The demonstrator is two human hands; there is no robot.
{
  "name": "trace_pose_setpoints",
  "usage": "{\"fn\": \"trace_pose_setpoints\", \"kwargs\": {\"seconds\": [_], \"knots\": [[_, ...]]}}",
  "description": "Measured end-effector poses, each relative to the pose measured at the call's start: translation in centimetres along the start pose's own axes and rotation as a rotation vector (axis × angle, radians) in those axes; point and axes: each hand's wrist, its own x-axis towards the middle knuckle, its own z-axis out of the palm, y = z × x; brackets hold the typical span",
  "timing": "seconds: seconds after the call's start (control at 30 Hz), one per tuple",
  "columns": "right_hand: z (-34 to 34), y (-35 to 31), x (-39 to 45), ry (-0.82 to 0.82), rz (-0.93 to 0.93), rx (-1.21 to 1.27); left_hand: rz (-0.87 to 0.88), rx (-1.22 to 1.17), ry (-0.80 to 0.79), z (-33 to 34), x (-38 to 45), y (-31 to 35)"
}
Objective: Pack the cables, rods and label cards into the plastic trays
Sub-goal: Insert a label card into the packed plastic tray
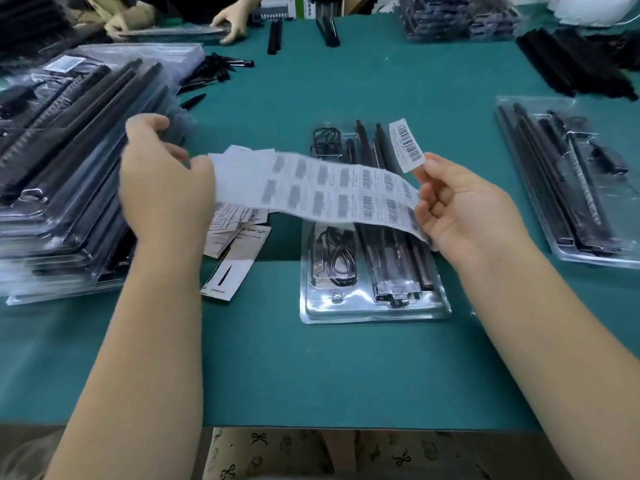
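left hand (162, 188) grip: pinching label sheet (311, 188) end | right hand (460, 209) grip: holding other end, seemingly pinching peeled barcode label (407, 145) | sheet held above packed tray (374, 306) on table (311, 368)

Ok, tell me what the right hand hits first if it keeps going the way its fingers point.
The right hand pinches a peeled label and its fingers point left, toward the label sheet it also supports. Going straight on, it would likely meet that sheet first, then the left hand; depth is unclear.
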Motion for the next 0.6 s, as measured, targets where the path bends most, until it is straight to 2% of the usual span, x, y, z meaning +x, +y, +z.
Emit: {"fn": "trace_pose_setpoints", "kwargs": {"seconds": [0.1, 0.17, 0.2, 0.27, 0.33, 0.37, 0.43, 0.53, 0.6], "knots": [[-0.2, 0.0, 0.2, 0.007, -0.004, -0.002, 0.066, 0.259, 0.048, -0.4, 0.7, -0.6], [-0.3, -0.1, 0.3, -0.006, -0.023, -0.002, 0.244, 0.248, -0.027, 0.1, 0.2, 0.1], [-0.3, -0.1, 0.3, -0.013, -0.034, -0.004, 0.349, 0.162, -0.142, 0.6, -0.5, 0.7], [-0.3, 0.0, 0.5, -0.013, -0.05, -0.01, 0.482, 0.004, -0.533, 1.5, -2.7, 2.1], [-0.2, 0.0, 0.6, 0.0, -0.058, -0.01, 0.602, 0.093, -0.868, 2.7, -4.7, 2.8], [-0.2, -0.1, 0.6, 0.007, -0.062, -0.001, 0.667, 0.223, -0.946, 3.4, -5.3, 2.9], [-0.1, -0.2, 0.5, 0.022, -0.074, 0.026, 0.708, 0.402, -0.975, 3.9, -5.4, 2.9], [-0.2, -0.2, 0.5, 0.048, -0.105, 0.037, 0.51, 0.323, -0.892, 3.1, -4.6, 2.8], [-0.3, -0.2, 0.6, 0.055, -0.121, 0.03, 0.473, 0.384, -0.792, 2.9, -4.1, 2.5]]}}
